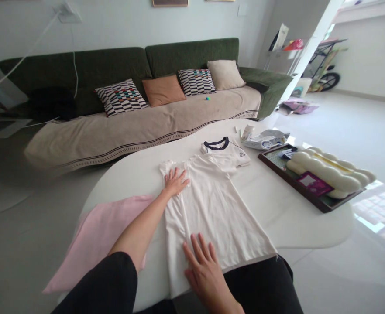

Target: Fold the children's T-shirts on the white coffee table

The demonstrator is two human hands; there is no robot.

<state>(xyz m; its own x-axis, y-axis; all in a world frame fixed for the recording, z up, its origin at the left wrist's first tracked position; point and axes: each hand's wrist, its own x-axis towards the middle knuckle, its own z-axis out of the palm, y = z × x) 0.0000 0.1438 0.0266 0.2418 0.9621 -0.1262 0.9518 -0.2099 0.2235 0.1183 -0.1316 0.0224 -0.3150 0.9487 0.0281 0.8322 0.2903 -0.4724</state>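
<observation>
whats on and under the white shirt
The left hand and the right hand rest on the white shirt. Under it is the white table; anything else beneath is covered and cannot be seen.

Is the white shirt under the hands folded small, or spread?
Mostly spread: the white shirt lies broad across the table, its hem at the near edge.

1. A white shirt [217, 209] lay spread flat across the centre of the frame, hem toward the bottom.
2. Soft creases marked its cloth (mostly lengthwise), and a ridge ran down its left part.
</observation>
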